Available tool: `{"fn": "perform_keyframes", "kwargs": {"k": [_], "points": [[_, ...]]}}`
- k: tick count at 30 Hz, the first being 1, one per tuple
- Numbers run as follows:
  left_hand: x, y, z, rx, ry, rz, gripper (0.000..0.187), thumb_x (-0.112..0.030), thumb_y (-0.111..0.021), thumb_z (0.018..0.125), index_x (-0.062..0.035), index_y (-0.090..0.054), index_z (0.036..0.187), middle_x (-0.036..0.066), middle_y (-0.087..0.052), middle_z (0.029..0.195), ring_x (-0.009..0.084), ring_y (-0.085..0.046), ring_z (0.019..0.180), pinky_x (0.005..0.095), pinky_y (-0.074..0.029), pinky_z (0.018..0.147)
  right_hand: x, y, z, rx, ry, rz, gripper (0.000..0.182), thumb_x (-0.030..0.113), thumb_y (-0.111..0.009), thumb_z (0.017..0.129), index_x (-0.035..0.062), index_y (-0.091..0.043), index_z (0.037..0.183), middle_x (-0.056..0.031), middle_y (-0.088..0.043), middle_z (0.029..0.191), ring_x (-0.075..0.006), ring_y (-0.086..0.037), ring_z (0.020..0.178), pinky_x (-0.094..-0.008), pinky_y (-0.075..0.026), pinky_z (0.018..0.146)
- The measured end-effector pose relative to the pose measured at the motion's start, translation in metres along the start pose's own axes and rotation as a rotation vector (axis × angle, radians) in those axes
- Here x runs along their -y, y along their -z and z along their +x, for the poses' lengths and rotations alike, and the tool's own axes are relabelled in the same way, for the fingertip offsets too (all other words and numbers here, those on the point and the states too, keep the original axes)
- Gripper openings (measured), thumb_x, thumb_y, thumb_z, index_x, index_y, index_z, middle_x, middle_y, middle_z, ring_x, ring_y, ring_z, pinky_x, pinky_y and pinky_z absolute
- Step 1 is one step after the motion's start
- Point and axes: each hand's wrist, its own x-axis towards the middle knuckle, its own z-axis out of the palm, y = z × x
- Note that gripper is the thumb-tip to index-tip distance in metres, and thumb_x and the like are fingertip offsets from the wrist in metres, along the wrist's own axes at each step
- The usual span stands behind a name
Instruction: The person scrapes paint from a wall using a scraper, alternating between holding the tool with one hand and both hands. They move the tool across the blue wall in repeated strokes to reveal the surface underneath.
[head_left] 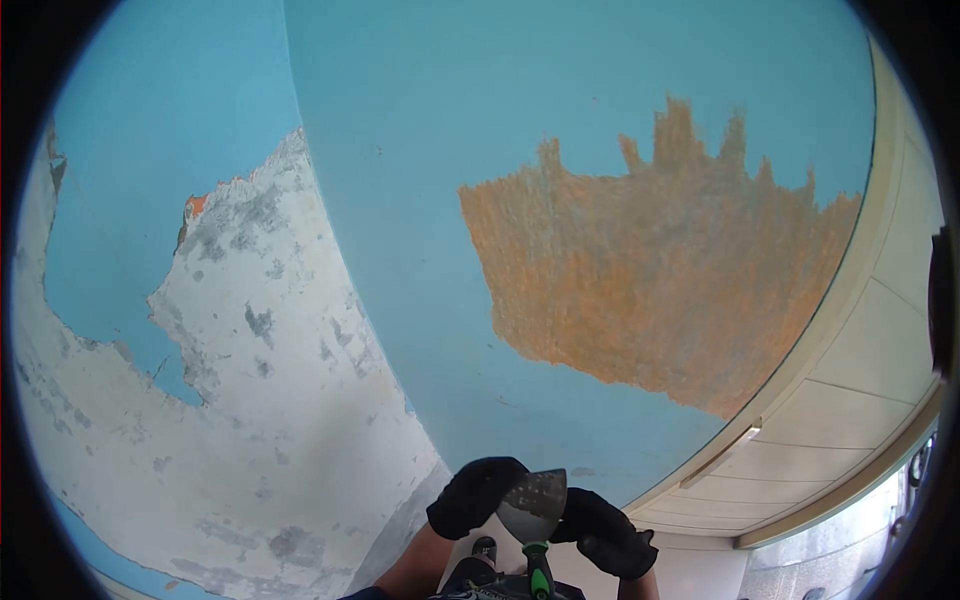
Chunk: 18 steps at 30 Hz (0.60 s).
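Note:
A scraper (533,503) with a wide grey, stained metal blade and a green and black handle is at the bottom middle, blade up and handle toward my body. My left hand (478,497), in a black glove, has its fingers closed at the blade's left edge. On the blade's other side, my right hand (604,537), also black-gloved, is closed with its fingertips against the right edge. The blade hides part of the fingers of both hands.
Ahead is a blue wall (400,120) with a large bare orange-brown patch (660,270). A second wall at left shows a scraped white-grey area (270,330) with ragged paint edges. Pale panels (850,400) curve along the right. My shoe (484,547) shows below.

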Motion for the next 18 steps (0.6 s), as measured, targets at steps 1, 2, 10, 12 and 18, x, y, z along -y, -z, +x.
{"fn": "perform_keyframes", "kwargs": {"k": [1,2,10,12,18], "points": [[-0.004,0.001,0.001,0.059,-0.024,-0.03,0.02,-0.018,-0.056,0.098,-0.0015,-0.067,0.097,0.003,-0.063,0.087,0.0092,-0.056,0.08,0.0268,-0.048,0.075,0.007,-0.008,0.011,0.097,0.013,-0.01,0.065,0.018,-0.06,0.095,-0.0034,-0.028,0.148,-0.0179,-0.048,0.141,-0.0251,-0.057,0.12,-0.0365,-0.05,0.095],[-0.001,0.008,0.004,0.061,-0.022,-0.038,0.02,-0.018,-0.056,0.098,-0.0015,-0.067,0.097,0.003,-0.063,0.087,0.0092,-0.056,0.08,0.0268,-0.048,0.075,-0.009,-0.004,0.016,0.092,0.007,-0.014,0.065,0.018,-0.06,0.095,-0.0034,-0.028,0.148,-0.0179,-0.048,0.141,-0.0251,-0.057,0.12,-0.0365,-0.05,0.095],[-0.009,0.073,0.028,0.295,-0.224,-0.555,0.034,-0.028,-0.052,0.099,0.0033,-0.063,0.11,0.01,-0.067,0.096,0.015,-0.061,0.088,0.0297,-0.048,0.082,-0.066,-0.039,0.048,0.254,-0.301,0.112,0.055,0.036,-0.055,0.096,-0.0042,-0.048,0.133,-0.0142,-0.062,0.117,-0.0198,-0.06,0.104,-0.0364,-0.047,0.091],[-0.022,0.075,0.045,0.255,-0.313,-0.471,0.04,-0.03,-0.053,0.099,0.0035,-0.057,0.12,0.011,-0.067,0.103,0.0173,-0.062,0.094,0.031,-0.049,0.084,-0.056,-0.052,0.062,0.123,-0.227,0.108,0.046,0.032,-0.05,0.099,-0.0057,-0.052,0.125,-0.0138,-0.065,0.107,-0.0165,-0.063,0.093,-0.0347,-0.051,0.082],[-0.076,0.073,0.061,0.2,-0.496,-0.106,0.065,-0.018,-0.065,0.091,0.0019,-0.034,0.145,0.017,-0.056,0.132,0.025,-0.057,0.12,0.0382,-0.049,0.096,-0.038,-0.065,0.115,-0.608,0.307,-1.177,0.023,0.01,-0.059,0.092,-0.0022,-0.055,0.111,-0.0093,-0.06,0.074,-0.0195,-0.06,0.067,-0.0353,-0.047,0.058]]}}
